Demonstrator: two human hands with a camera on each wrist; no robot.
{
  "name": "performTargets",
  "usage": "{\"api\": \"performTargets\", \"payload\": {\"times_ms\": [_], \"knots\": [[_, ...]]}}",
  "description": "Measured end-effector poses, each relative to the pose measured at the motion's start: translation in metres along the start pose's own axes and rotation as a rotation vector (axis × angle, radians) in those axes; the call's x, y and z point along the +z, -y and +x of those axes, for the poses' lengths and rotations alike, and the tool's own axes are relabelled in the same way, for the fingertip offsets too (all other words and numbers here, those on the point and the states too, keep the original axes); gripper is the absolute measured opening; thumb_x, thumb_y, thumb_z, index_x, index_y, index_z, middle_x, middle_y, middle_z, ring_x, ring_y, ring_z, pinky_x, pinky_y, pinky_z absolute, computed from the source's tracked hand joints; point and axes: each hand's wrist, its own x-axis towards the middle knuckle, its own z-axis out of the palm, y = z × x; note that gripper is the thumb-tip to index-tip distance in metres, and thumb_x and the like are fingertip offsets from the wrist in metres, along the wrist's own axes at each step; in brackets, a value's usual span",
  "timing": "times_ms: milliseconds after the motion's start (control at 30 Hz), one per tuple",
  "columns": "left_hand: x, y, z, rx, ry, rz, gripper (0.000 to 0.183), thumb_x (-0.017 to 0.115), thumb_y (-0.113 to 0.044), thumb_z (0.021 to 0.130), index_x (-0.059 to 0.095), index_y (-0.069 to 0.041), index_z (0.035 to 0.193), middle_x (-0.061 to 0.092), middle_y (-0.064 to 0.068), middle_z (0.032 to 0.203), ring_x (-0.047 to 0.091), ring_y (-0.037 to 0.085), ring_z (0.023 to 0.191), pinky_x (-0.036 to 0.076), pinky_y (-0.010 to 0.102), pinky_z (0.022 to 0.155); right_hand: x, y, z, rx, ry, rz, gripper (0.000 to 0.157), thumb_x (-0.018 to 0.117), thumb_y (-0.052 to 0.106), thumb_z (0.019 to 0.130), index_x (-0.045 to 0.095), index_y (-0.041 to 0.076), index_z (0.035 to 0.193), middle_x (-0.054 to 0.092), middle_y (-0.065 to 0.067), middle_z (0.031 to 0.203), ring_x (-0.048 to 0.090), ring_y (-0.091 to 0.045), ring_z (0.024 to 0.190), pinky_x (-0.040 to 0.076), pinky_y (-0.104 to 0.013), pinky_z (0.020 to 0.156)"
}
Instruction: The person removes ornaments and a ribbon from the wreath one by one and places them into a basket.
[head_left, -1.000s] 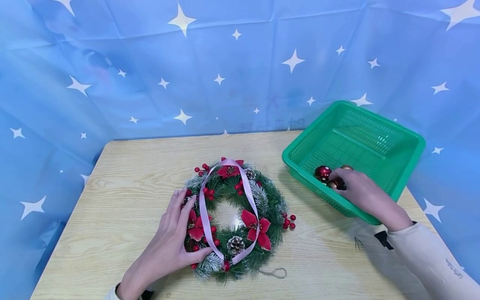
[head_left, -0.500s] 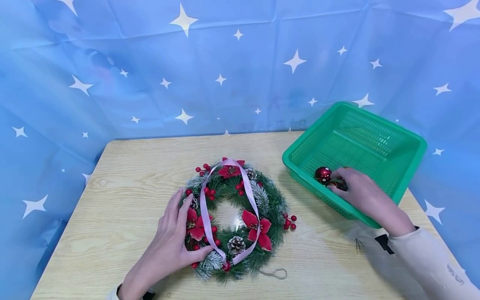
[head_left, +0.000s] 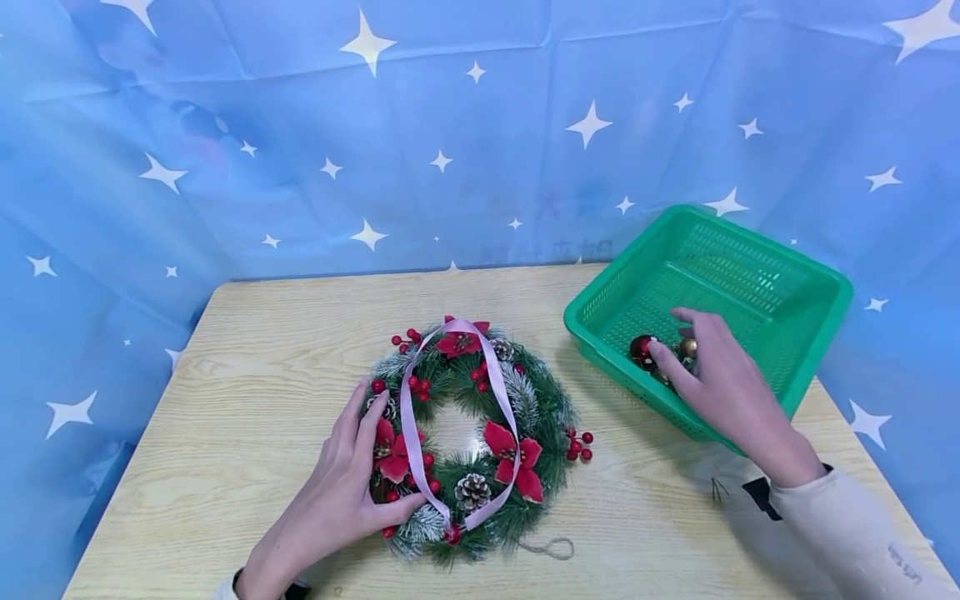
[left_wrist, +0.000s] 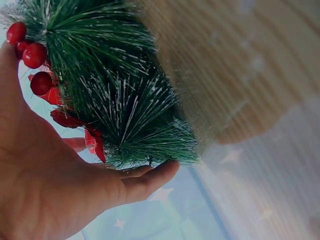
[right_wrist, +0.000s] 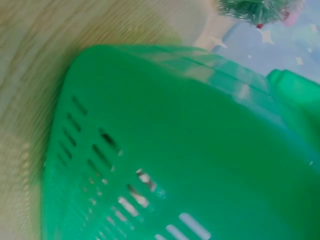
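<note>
A green wreath [head_left: 551,400] with red poinsettias, berries and pinecones lies on the table, a pale pink ribbon [head_left: 408,408] looped across its top. My left hand [head_left: 330,492] holds the wreath's left side, thumb at the front and fingers around the outer edge. In the left wrist view its fingers curl round the green needles [left_wrist: 125,100]. My right hand [head_left: 731,392] hovers inside the green basket [head_left: 712,283], thumb and forefinger spread apart. Beneath it lie a dark red bauble [head_left: 640,349] by the thumb tip and a gold bauble [head_left: 687,347], others partly hidden.
The perforated basket wall [right_wrist: 175,130] fills the right wrist view. A twine loop [head_left: 558,547] lies at the wreath's lower edge. A thin dark forked piece [head_left: 717,489] is on the wooden table [head_left: 255,367], near the right sleeve. A starry blue cloth [head_left: 450,108] hangs behind.
My right hand has lifted slightly and its fingers have spread, uncovering the gold bauble. The left hand and the wreath have stayed in place.
</note>
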Motion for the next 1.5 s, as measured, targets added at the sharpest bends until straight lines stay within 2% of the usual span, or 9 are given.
{"api": "performTargets", "payload": {"times_ms": [167,367,567,733,833,967,1167,1267,1500], "knots": [[0.000,0.001,0.000,0.007,0.000,-0.007,0.131,0.089,-0.065,0.083,0.013,-0.012,0.175,0.002,0.016,0.181,0.021,0.047,0.160,0.036,0.080,0.110,0.005,0.009,-0.005,-0.065,-0.028,0.033,0.070,0.062,0.042,0.112,0.037,0.003,0.166,0.048,-0.025,0.153,0.059,-0.044,0.120,0.051,-0.067,0.088],[-0.001,0.001,0.001,0.029,-0.008,-0.007,0.133,0.088,-0.067,0.083,0.011,-0.011,0.175,0.002,0.016,0.181,0.021,0.047,0.160,0.035,0.081,0.110,0.013,0.025,-0.011,-0.138,-0.049,0.027,0.066,0.067,0.040,0.110,0.045,0.005,0.161,0.044,-0.020,0.162,0.050,-0.043,0.140,0.045,-0.070,0.102],[-0.001,0.001,0.002,0.030,0.006,-0.005,0.131,0.084,-0.072,0.084,0.012,-0.011,0.176,0.001,0.015,0.181,0.020,0.047,0.160,0.035,0.081,0.110,0.028,0.038,-0.013,-0.279,-0.101,-0.007,0.061,0.076,0.033,0.104,0.056,0.001,0.152,0.048,-0.019,0.161,0.045,-0.042,0.147,0.041,-0.073,0.108],[0.000,0.002,0.001,0.030,0.018,-0.001,0.130,0.083,-0.073,0.085,0.012,-0.012,0.175,0.002,0.017,0.181,0.020,0.046,0.161,0.035,0.079,0.111,0.042,0.045,-0.017,-0.404,-0.090,0.015,0.061,0.078,0.030,0.101,0.057,0.003,0.152,0.047,-0.014,0.163,0.048,-0.037,0.147,0.046,-0.065,0.108],[0.000,0.003,0.001,0.043,0.016,-0.004,0.130,0.083,-0.072,0.085,0.012,-0.011,0.175,0.003,0.017,0.181,0.019,0.046,0.161,0.035,0.078,0.112,0.051,0.049,-0.018,-0.496,-0.076,0.014,0.062,0.077,0.032,0.100,0.058,0.005,0.152,0.046,-0.012,0.165,0.052,-0.034,0.144,0.054,-0.057,0.102],[-0.001,0.005,0.002,0.049,0.029,-0.005,0.129,0.082,-0.074,0.085,0.013,-0.011,0.175,0.004,0.018,0.180,0.019,0.045,0.161,0.036,0.078,0.111,0.061,0.054,-0.019,-0.568,-0.028,0.022,0.062,0.076,0.037,0.101,0.059,0.006,0.152,0.045,-0.010,0.166,0.053,-0.032,0.144,0.056,-0.054,0.100],[-0.005,0.011,0.003,0.101,0.058,-0.021,0.129,0.082,-0.071,0.087,0.012,-0.008,0.175,0.004,0.020,0.180,0.015,0.044,0.162,0.035,0.077,0.113,0.078,0.058,-0.020,-0.517,0.130,0.055,0.069,0.076,0.045,0.103,0.051,0.015,0.161,0.036,-0.006,0.172,0.043,-0.031,0.152,0.050,-0.061,0.108],[-0.006,0.014,0.005,0.120,0.072,-0.033,0.128,0.081,-0.070,0.088,0.011,-0.008,0.175,0.003,0.020,0.180,0.013,0.044,0.163,0.034,0.077,0.113,0.086,0.060,-0.019,-0.525,0.197,0.078,0.074,0.073,0.048,0.104,0.044,0.022,0.167,0.030,-0.003,0.176,0.035,-0.030,0.158,0.045,-0.063,0.113],[-0.007,0.015,0.007,0.122,0.076,-0.051,0.126,0.081,-0.069,0.089,0.011,-0.009,0.175,0.002,0.019,0.180,0.014,0.044,0.163,0.037,0.076,0.113,0.098,0.063,-0.013,-0.562,0.262,0.080,0.085,0.075,0.049,0.102,0.032,0.029,0.173,0.021,0.000,0.179,0.022,-0.029,0.163,0.033,-0.070,0.118]]}}
